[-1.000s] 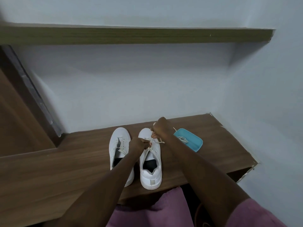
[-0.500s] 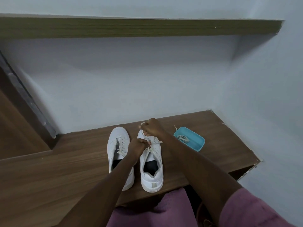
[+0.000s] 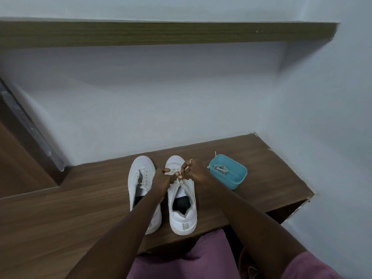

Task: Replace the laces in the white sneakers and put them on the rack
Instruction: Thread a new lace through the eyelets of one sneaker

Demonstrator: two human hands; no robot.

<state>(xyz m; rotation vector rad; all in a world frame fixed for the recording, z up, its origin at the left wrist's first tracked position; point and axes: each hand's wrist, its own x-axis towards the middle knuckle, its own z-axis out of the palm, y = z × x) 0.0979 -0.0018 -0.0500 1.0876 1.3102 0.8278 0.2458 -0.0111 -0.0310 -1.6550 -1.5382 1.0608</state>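
- At the bottom edge, purple clothing (image 3: 201, 258), with both forearms reaching up the frame over it
- Just above, at centre, on the wooden surface (image 3: 80, 208): right-hand sneaker (image 3: 182, 220), heel toward the camera, toe toward the wall
- Over its eyelets, left grip (image 3: 161, 179) and right grip (image 3: 194, 172) side by side, each clamped on a stretch of pale lace (image 3: 171, 172), fingers curled tight
- Judged step: threading or tightening the lace on this shoe, with the exact eyelet too small to tell
- Next, probably: drawing both ends even, then feeding the following eyelet pair without a twist and steadying the shoe against sliding
- Beside it at centre left, second sneaker (image 3: 138, 178), some lace showing at its eyelets, contact between the pair hidden by the left forearm
- To the right of centre, near the right grip, teal tub (image 3: 235, 183) holding a bundle of laces (image 3: 220, 169), close enough to be nudged by the right forearm
- Farther up, pale wall, then a long wooden shelf (image 3: 161, 34) across the top; whether this serves as the rack, impossible to tell
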